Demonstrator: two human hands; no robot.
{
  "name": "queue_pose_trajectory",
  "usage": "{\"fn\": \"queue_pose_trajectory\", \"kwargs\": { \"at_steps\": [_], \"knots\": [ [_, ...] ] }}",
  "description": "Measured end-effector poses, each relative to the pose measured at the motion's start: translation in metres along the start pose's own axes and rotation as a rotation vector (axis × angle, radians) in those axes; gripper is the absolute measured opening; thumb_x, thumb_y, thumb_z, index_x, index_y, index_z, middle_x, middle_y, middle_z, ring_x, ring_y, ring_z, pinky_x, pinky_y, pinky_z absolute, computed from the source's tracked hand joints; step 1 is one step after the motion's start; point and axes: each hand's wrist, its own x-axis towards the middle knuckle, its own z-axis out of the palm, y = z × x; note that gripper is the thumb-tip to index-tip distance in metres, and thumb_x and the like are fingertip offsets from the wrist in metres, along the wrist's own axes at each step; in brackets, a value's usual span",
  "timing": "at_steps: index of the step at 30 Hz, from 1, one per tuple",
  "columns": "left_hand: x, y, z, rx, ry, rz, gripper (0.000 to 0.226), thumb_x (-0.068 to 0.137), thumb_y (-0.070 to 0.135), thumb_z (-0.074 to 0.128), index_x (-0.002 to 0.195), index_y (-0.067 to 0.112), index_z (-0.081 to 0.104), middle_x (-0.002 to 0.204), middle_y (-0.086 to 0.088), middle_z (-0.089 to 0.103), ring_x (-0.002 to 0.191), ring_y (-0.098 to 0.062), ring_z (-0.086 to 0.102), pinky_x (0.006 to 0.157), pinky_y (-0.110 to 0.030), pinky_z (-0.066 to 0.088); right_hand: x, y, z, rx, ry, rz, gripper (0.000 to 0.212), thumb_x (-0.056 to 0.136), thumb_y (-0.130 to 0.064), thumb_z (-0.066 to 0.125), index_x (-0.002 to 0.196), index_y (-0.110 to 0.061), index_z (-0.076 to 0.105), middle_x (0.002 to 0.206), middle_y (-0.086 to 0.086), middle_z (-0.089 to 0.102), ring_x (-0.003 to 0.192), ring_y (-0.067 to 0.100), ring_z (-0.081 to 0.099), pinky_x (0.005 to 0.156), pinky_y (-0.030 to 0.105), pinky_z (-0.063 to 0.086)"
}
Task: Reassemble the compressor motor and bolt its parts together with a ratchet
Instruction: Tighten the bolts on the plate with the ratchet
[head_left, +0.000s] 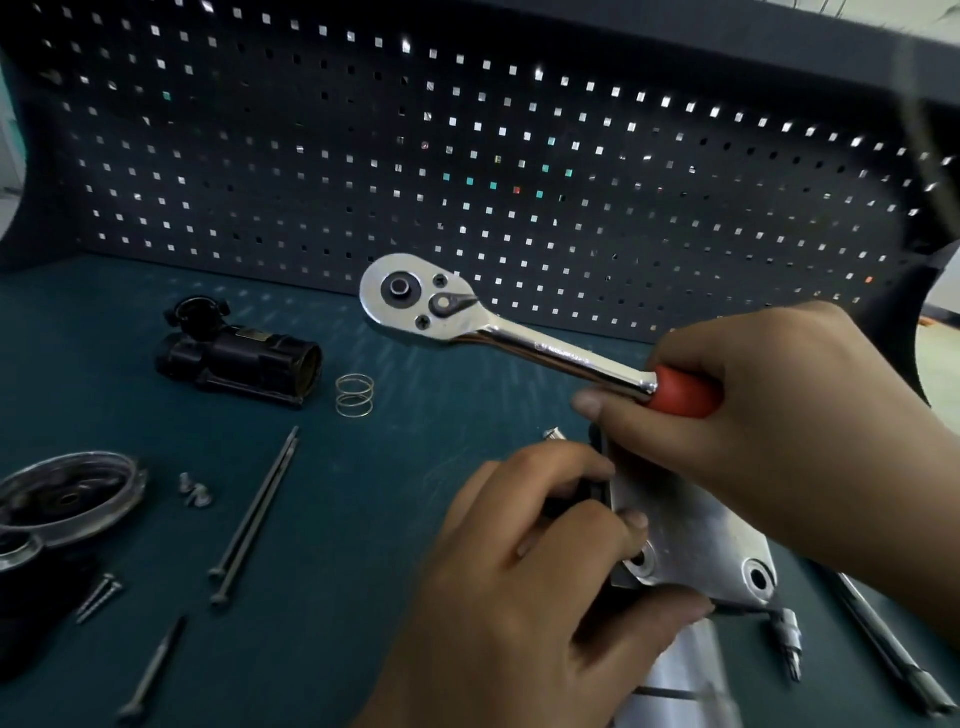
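Observation:
My right hand (789, 415) grips the red handle of a chrome ratchet (467, 322), whose head hangs in the air above the bench, drive side up with no socket on it. My left hand (530, 577) curls around the silver motor housing (691, 540) at the lower right, thumb under its edge and fingers over the dark part beside it. Two bolt holes show in the housing's flange. Two long through-bolts (254, 514) lie side by side on the mat, and a black cylinder part (239, 358) with a coil spring (354, 395) next to it rests at the back left.
A round metal end cover (67, 493) sits at the left edge, with small screws (195, 491), two pointed screws (98, 597) and another long bolt (153, 670) nearby. A socket bit (789, 644) and a long extension bar (888, 660) lie at the lower right. A pegboard (467, 145) closes the back.

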Motion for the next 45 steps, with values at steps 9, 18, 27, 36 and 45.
{"fn": "queue_pose_trajectory", "kwargs": {
  "at_steps": [9, 18, 27, 36, 45],
  "knots": [
    [-0.001, -0.002, 0.002, -0.011, 0.012, 0.009, 0.029, 0.072, 0.045, 0.070, 0.072, 0.016, 0.071, 0.103, 0.004, 0.064, 0.084, -0.015, 0.064, 0.077, -0.021, 0.046, 0.004, 0.008, -0.035, 0.098, 0.091, 0.061, 0.083, 0.060, -0.092, 0.038, 0.061, -0.013, 0.061, 0.054, -0.006, 0.058, 0.038, 0.014, 0.050, 0.031, 0.026, 0.036],
    [0.000, 0.003, -0.003, 0.022, 0.010, 0.041, 0.032, 0.073, 0.044, 0.066, 0.071, 0.012, 0.069, 0.109, 0.005, 0.065, 0.087, -0.015, 0.065, 0.078, -0.021, 0.049, -0.040, 0.077, -0.051, 0.140, 0.055, 0.269, 0.077, 0.065, -0.090, 0.048, 0.067, -0.013, 0.058, 0.041, 0.008, 0.045, 0.027, 0.019, 0.037, 0.025, 0.035, 0.028],
    [-0.002, 0.007, -0.009, 0.030, -0.077, 0.011, 0.034, 0.077, 0.042, 0.064, 0.078, 0.009, 0.067, 0.111, 0.001, 0.063, 0.091, -0.015, 0.064, 0.078, -0.032, 0.054, -0.060, 0.076, -0.057, 0.122, -0.059, 0.132, 0.067, 0.064, -0.073, 0.061, 0.052, -0.007, 0.054, 0.034, -0.007, 0.037, 0.032, 0.007, 0.036, 0.042, 0.017, 0.034],
    [-0.002, 0.009, -0.010, 0.042, -0.103, -0.024, 0.034, 0.076, 0.045, 0.062, 0.079, 0.011, 0.064, 0.113, 0.003, 0.062, 0.090, -0.016, 0.064, 0.076, -0.035, 0.056, -0.062, 0.073, -0.060, 0.147, -0.086, 0.100, 0.053, 0.060, -0.062, 0.056, 0.052, -0.012, 0.043, 0.041, -0.004, 0.030, 0.038, 0.012, 0.033, 0.043, 0.023, 0.029],
    [-0.002, 0.012, -0.012, 0.053, -0.121, -0.035, 0.037, 0.076, 0.046, 0.060, 0.079, 0.010, 0.065, 0.111, 0.005, 0.061, 0.091, -0.016, 0.063, 0.076, -0.036, 0.056, -0.061, 0.077, -0.053, 0.145, -0.071, 0.055, 0.053, 0.071, -0.043, 0.067, 0.050, -0.013, 0.028, 0.044, -0.004, 0.022, 0.045, 0.013, 0.022, 0.044, 0.021, 0.024]
  ]
}}
